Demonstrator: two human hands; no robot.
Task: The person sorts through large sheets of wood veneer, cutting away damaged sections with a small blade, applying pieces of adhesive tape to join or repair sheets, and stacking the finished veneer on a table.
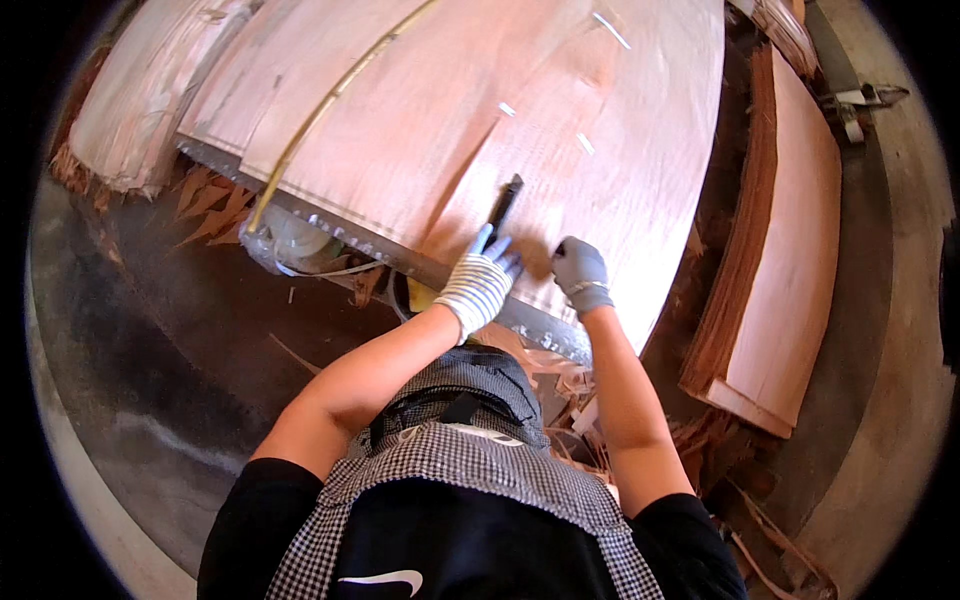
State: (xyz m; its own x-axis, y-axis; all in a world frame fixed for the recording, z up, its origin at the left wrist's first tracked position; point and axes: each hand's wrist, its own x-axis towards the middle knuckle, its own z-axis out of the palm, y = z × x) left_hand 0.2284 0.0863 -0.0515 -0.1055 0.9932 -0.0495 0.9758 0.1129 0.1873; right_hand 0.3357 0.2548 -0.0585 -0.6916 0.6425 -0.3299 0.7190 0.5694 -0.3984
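A large sheet of thin pale wood veneer [560,120] lies on a metal-edged table [340,235]. My left hand [482,280], in a striped grey glove, is shut on a black knife [503,207] whose blade rests on the veneer, pointing away from me. My right hand [580,272], in a grey glove, presses flat on the veneer just to the right of the knife. Short white tape strips [585,143] sit on the sheet.
A stack of veneer sheets [780,260] stands at the right, another pile [140,90] at the upper left. Veneer scraps [210,200] litter the dark floor under the table edge. A thin yellowish strip [320,110] crosses the table.
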